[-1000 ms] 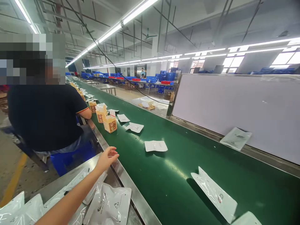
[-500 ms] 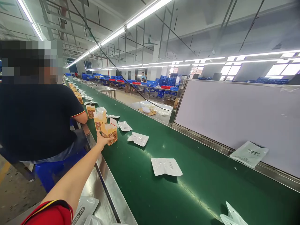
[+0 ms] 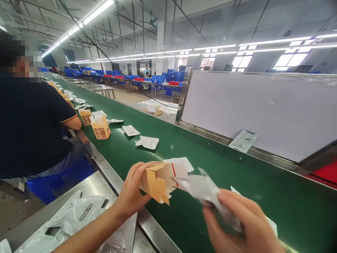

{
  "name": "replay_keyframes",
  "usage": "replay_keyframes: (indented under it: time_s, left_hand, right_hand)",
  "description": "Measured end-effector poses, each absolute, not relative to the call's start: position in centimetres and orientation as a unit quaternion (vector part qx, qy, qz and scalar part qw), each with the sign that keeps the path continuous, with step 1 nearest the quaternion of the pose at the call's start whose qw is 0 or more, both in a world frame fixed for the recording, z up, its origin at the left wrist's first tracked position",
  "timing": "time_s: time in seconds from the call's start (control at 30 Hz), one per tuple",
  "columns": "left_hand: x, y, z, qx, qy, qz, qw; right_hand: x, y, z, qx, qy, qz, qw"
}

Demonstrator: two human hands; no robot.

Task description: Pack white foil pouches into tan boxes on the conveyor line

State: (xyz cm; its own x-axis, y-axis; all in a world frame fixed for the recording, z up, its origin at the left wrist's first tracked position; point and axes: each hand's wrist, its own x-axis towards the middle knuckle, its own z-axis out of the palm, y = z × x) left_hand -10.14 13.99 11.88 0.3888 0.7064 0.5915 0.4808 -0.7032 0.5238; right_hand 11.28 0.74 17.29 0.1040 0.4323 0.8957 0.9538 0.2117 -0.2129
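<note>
My left hand is wrapped round an orange-brown cardboard box, tilted so its open flapped end faces right. In my right hand a white plastic pouch is pinched between thumb and fingers, slightly blurred. The pouch's front end is at the box's open flap with the red stripe; whether they touch I cannot tell. Behind the box, another white pouch lies partly hidden on the green conveyor belt.
More open boxes and flat pouches sit along the belt. Several printed pouches lie on the metal ledge at lower left. A co-worker sits at left. Beyond the belt stands a white panel with a pouch at its base.
My left hand has brought the box from the belt back toward me and tipped it. My right hand has come into view with a pouch. The view has shifted right.
</note>
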Motion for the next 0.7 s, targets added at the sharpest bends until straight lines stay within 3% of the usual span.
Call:
replay_keyframes:
  time_s: [0.17,0.37,0.5,0.6,0.7]
  left_hand:
    - [-7.8,9.7,11.8,0.805,0.364,0.458,0.097]
    - [-5.7,7.6,10.0,0.823,0.323,0.46,0.083]
    - [-4.4,6.1,9.4,0.838,0.335,0.423,0.076]
    - [-4.5,5.8,9.9,0.875,0.302,0.367,0.092]
    - [-5.9,6.9,9.9,0.887,0.309,0.326,0.107]
  right_hand:
    - [8.2,1.8,16.6,-0.495,-0.681,-0.28,0.462]
    - [8.6,0.1,14.2,-0.489,-0.804,0.09,0.326]
    - [9.3,-1.0,14.9,-0.552,-0.742,0.161,0.344]
    - [11.6,-2.6,15.4,-0.598,-0.688,0.143,0.386]
    - [16.5,-6.3,15.4,-0.672,-0.631,-0.016,0.387]
